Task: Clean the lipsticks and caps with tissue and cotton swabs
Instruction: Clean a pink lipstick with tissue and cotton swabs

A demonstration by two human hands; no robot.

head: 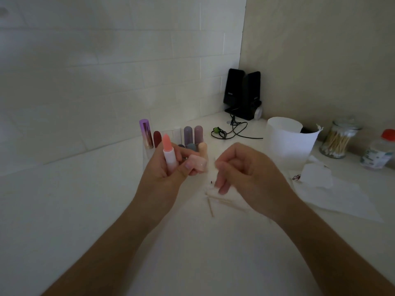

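White counter (85, 210): used swabs (210, 207), tissue (342, 197), cup (288, 142), swab jar (336, 142), speakers (241, 92), standing lipsticks (188, 134)

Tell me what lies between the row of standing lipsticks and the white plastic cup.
In the head view, a looped black cable with a small green clip lies on the counter there.

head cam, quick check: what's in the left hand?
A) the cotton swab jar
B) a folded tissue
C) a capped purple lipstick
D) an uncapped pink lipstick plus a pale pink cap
D: the left hand grips the uncapped pink lipstick upright with its bullet exposed, and the same hand's fingers hold the pale pink cap beside it.
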